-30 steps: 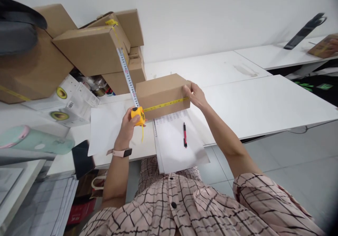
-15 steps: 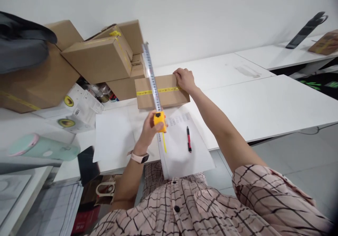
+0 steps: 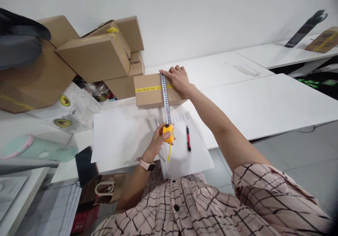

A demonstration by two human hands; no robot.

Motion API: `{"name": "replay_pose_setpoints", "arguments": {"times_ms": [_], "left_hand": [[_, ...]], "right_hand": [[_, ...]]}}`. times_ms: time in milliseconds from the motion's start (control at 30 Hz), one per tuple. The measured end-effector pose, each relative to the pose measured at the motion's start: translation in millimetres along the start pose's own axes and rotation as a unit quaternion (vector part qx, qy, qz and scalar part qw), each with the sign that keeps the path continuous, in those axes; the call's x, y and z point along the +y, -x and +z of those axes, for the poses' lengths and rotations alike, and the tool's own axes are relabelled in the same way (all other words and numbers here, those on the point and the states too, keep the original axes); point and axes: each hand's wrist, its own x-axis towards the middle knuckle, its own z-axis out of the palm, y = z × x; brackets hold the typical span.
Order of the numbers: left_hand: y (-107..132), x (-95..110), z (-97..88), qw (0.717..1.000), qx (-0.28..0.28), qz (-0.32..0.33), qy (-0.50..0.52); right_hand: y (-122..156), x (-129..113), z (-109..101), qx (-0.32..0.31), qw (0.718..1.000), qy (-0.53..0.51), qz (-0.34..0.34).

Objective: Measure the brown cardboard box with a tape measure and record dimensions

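A small cardboard box (image 3: 149,91) with a yellow tape stripe lies on the white table (image 3: 264,102). My left hand (image 3: 158,141) grips a yellow tape measure (image 3: 168,133) just in front of the box. Its blade (image 3: 164,95) runs from the case across the box top to the far edge. My right hand (image 3: 178,78) rests on the far right of the box top, fingers pressing the blade's end down at the far edge.
A red and black pen (image 3: 188,138) lies on white paper sheets (image 3: 121,134) in front of the box. Stacked cardboard boxes (image 3: 95,55) and white printed cartons (image 3: 71,107) stand at the left. A mint bottle (image 3: 34,150) lies at the far left.
The blade, earlier sticking up toward the stacked boxes, now lies front to back across the small box. My right hand shifted from the box's right end to its far edge, pinning the blade.
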Motion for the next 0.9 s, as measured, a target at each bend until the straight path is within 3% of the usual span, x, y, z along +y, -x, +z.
{"name": "replay_pose_setpoints", "arguments": {"times_ms": [400,900], "left_hand": [[-7.8,-22.6,-1.0,0.995,0.027,0.044,-0.083],[4.3,-16.1,-1.7,0.998,0.009,0.019,-0.056]], "right_hand": [[-0.5,4.3,2.5,0.000,1.000,0.014,-0.018],[7.7,-2.3,-5.6,0.002,0.999,-0.036,0.016]]}}
